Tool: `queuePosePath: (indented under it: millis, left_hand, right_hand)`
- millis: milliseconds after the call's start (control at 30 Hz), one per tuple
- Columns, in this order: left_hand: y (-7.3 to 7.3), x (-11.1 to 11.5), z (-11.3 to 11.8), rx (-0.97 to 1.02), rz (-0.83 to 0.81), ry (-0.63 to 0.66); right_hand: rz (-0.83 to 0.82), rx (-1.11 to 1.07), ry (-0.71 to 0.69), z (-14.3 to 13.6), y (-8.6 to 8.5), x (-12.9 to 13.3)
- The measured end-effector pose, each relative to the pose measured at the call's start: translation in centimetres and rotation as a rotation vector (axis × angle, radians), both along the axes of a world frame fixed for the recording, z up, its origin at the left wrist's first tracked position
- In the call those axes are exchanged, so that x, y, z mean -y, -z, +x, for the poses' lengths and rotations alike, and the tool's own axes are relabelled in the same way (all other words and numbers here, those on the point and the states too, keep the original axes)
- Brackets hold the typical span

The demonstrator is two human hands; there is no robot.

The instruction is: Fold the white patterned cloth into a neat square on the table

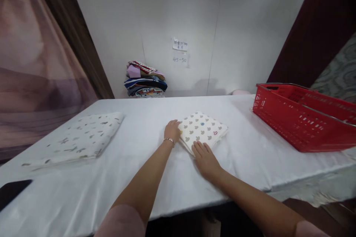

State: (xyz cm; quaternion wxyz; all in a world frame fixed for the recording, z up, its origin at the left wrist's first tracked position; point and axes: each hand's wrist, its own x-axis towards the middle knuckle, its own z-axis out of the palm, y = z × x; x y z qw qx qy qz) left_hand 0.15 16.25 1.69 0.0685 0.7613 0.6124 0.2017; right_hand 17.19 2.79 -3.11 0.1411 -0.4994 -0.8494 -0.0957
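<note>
In the head view, a person's left hand [172,131] is at the left corner of a folded white cloth with small grey shapes [201,127]. Its fingers are close together and a little bent, and they touch the cloth's edge. One cannot tell if they pinch it.

The right hand [206,159] has its fingers almost straight, with small gaps between them. They lie flat on top of the near edge of the same cloth. They press or rest on it and do not grip it.

The left arm reaches forward from the near side and leans a bit to the right. It has a silver bracelet [169,140] at the wrist. The right arm comes in from the near right and slants to the left. Both palms face down.

The folded cloth sits in the middle of a table with a smooth white cover [144,129]. To the left lies a bigger white cloth with leaf-like marks [83,133]. To the right is a red plastic basket with holes [292,118]. At the far side, a pile of colourful folded cloths [146,81] is by the pale wall [111,26].
</note>
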Motion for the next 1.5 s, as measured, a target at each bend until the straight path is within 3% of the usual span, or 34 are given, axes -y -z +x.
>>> queuePosePath:
  millis: [133,333,467,567,667,800,900,1067,1267,1500]
  left_hand:
    - [1.1,1.4,2.0,-0.013,0.006,0.167]
    - [2.9,1.1,2.0,-0.106,-0.012,0.150]
    - [2.5,0.9,1.7,-0.133,-0.039,0.161]
    - [1.7,1.9,2.1,-0.095,-0.059,0.154]
    - [0.8,4.2,3.1,-0.025,-0.022,0.234]
    - [0.4,7.8,4.9,0.006,0.042,0.459]
    - [1.2,9.2,5.5,-0.028,0.059,0.538]
    - [2.7,8.9,5.0,-0.019,0.106,0.540]
    - [2.9,8.6,4.9,0.008,0.137,0.555]
    - [3.1,8.7,4.9,0.001,0.143,0.531]
  right_hand:
    - [-0.016,-0.027,0.000,-0.3,-0.5,0.3]
    - [-0.137,-0.046,-0.091,-0.1,-1.5,2.8]
    - [-0.150,-0.179,-0.127,3.2,-2.1,3.7]
    - [-0.047,-0.420,0.102,8.0,-1.8,1.9]
    - [-0.048,-0.686,0.477,13.1,-1.2,-1.3]
    - [-0.152,-0.871,0.650,16.7,-0.4,-5.4]
    - [-0.169,-0.892,0.672,17.0,0.0,-7.6]
    - [-0.182,-0.859,0.643,17.0,0.1,-9.4]
    - [-0.195,-0.786,0.513,17.5,-0.4,-10.0]
    - [-0.176,-0.762,0.524,17.4,-0.1,-9.8]
